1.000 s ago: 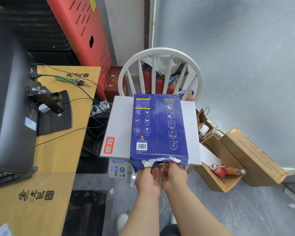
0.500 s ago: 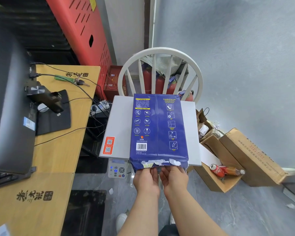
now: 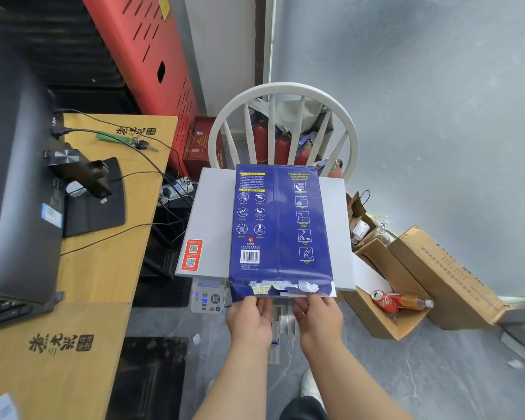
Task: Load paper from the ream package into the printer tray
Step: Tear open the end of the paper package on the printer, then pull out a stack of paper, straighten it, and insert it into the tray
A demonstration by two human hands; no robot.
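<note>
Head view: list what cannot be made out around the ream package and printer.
- Paper: only a white sliver shows at the torn end of the ream package; the wrapper hides the rest.
- Printer tray: hidden under the printer lid, package and hands.
- Fingertips of left hand and right hand: tucked under the torn flap.
- Package print: too small to read.

We see ream package: deep blue wrapper, yellow and white print, white icon rows, black-on-white barcode, torn white patches along near edge. Printer lid pale grey, orange sticker with two QR squares. Desk: light wood grain, black characters printed. Chair off-white. Panel red, slotted. Monitor black. Boxes brown cardboard. Can red. Wall mottled grey-blue.
</note>
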